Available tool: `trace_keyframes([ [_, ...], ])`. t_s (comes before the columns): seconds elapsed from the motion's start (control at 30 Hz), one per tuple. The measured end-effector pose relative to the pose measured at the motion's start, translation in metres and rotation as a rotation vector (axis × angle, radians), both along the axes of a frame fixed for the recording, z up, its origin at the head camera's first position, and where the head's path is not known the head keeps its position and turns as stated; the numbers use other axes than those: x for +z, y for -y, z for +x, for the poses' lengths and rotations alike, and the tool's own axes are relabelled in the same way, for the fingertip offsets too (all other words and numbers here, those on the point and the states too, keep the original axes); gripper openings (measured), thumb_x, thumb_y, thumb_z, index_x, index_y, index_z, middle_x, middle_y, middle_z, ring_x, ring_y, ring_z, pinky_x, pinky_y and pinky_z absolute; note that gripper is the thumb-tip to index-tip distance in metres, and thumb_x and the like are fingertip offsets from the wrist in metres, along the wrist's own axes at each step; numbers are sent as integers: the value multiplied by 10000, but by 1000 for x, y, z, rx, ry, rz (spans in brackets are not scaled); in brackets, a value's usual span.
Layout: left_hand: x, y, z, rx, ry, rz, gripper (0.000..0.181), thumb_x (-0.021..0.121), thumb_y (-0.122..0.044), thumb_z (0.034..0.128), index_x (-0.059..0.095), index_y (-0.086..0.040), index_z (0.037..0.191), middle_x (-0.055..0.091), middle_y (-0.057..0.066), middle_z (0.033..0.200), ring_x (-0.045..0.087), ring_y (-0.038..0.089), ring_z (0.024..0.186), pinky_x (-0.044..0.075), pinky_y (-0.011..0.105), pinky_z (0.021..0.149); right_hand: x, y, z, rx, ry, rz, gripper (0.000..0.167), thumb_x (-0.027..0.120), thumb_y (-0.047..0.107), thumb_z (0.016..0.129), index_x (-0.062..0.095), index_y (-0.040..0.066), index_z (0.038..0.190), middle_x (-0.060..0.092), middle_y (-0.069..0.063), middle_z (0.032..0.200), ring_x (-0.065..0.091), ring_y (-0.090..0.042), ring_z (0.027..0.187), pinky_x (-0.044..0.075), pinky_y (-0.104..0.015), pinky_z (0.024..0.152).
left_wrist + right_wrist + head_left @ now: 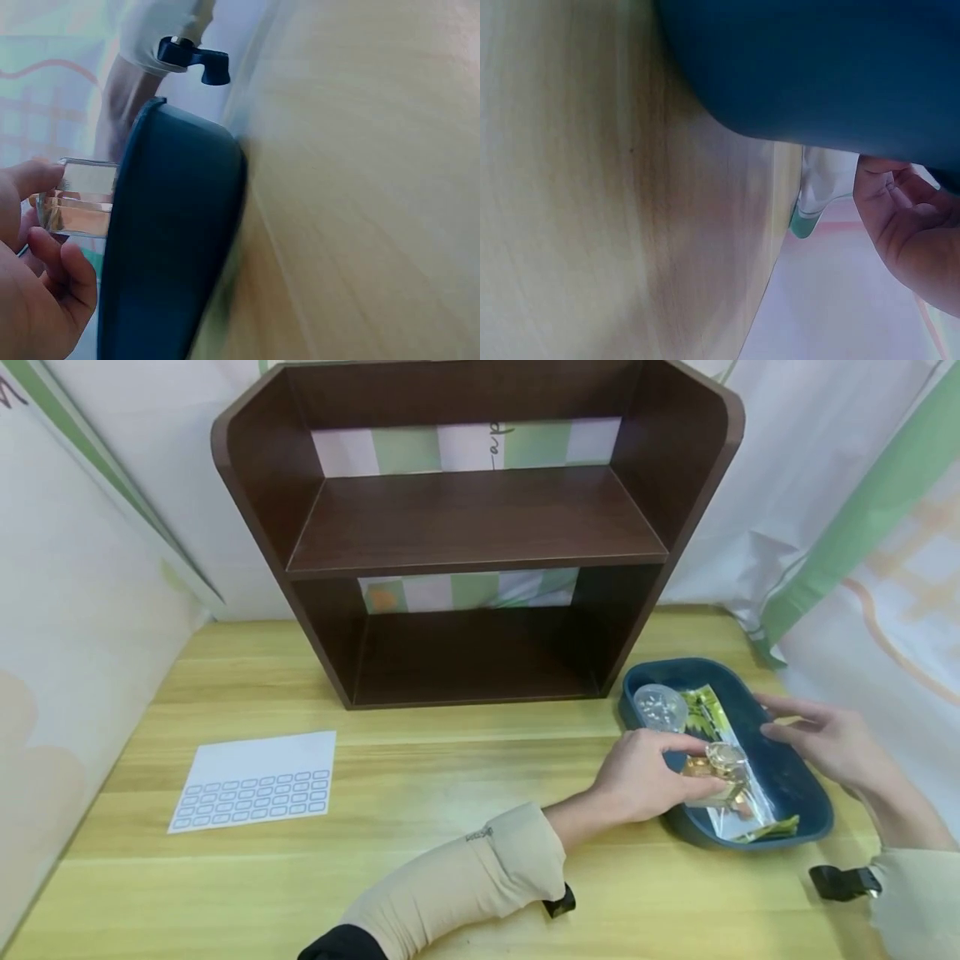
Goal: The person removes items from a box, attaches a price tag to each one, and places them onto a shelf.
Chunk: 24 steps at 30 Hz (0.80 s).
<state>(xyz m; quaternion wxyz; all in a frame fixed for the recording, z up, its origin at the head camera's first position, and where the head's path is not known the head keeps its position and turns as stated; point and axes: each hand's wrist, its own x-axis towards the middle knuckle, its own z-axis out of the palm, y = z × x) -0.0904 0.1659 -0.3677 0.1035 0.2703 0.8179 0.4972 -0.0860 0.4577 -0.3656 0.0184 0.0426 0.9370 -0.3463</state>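
Note:
My left hand [643,777] pinches a small clear container with gold-coloured contents [701,768] between thumb and fingers, over the near left rim of a dark blue plastic basin [787,781]. In the left wrist view this container [79,214] looks square-sided and see-through, with an amber-gold lower band. My right hand [840,743] grips the basin's right rim, thumb on the inner side. Inside the basin lie a round clear container [660,707] and a green-and-white packet [708,714]. A clear round piece [723,756] beside my left fingers is partly hidden.
A dark brown two-tier shelf [480,518] stands at the back of the wooden table [420,777]. On the left lies a white sheet [255,781] printed with rows of small blue-outlined boxes. Patterned cloth [832,552] hangs around the table.

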Motion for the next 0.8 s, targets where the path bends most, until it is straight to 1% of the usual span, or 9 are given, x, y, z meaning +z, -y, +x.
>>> trace_keyframes([
  [0.1,4,4,0,-7,-3,66,423,866,-406,788,757,-288,1180,687,-242,1084,543,-140,1009,444,56,774,0,1,-2,2,9,24,575,729,305,945,546,54,1429,599,179,1224,581,107,833,517,-191,655],
  [0.17,7,7,-1,-17,-8,106,421,861,-386,801,753,-270,1192,687,-245,1057,562,-136,816,464,72,668,0,1,-3,2,15,43,578,724,314,947,543,55,1432,594,-29,1340,572,116,836,513,-191,659],
  [0.23,9,10,-2,-31,-29,144,416,861,-358,807,751,-248,1193,691,-233,935,526,-113,658,467,99,572,1,2,-4,2,18,53,581,724,321,947,543,60,1433,537,-161,1397,566,120,836,508,-190,662],
  [0.27,10,12,-2,-37,-38,163,413,864,-341,805,753,-235,1188,679,-215,860,499,-86,592,462,118,527,1,2,-5,2,18,53,581,726,322,945,545,64,1433,560,-137,1378,568,117,834,509,-192,659],
  [0.33,11,17,-3,-49,-60,188,394,864,-317,808,755,-218,1174,628,-198,769,459,-35,531,453,147,483,1,2,-5,3,10,44,576,736,316,937,555,67,1425,609,43,1295,581,105,833,512,-195,657],
  [0.4,12,21,-5,-56,-76,216,385,868,-290,807,756,-196,1164,596,-185,757,490,-47,621,467,133,525,1,1,-5,5,5,32,570,741,309,934,562,74,1421,580,240,1183,591,95,830,511,-196,654],
  [0.47,12,27,-5,-54,-80,236,387,870,-273,806,756,-185,1165,615,-193,836,506,-39,700,475,119,566,0,0,-5,7,0,22,559,743,298,934,567,80,1417,520,365,1076,598,91,829,508,-189,654],
  [0.63,10,41,-7,-52,-30,311,371,862,-187,815,753,-135,1165,680,-148,995,550,-18,755,516,130,611,-1,-1,-4,16,-13,17,514,730,247,945,575,99,1413,572,349,1006,603,88,818,504,-180,652],
  [0.8,4,60,-8,-44,62,405,329,838,-123,834,749,-94,1149,699,-81,1007,621,-17,804,566,176,718,-1,-2,-2,31,-46,-17,474,719,159,947,607,238,1401,605,295,952,620,59,796,528,-235,596],
])
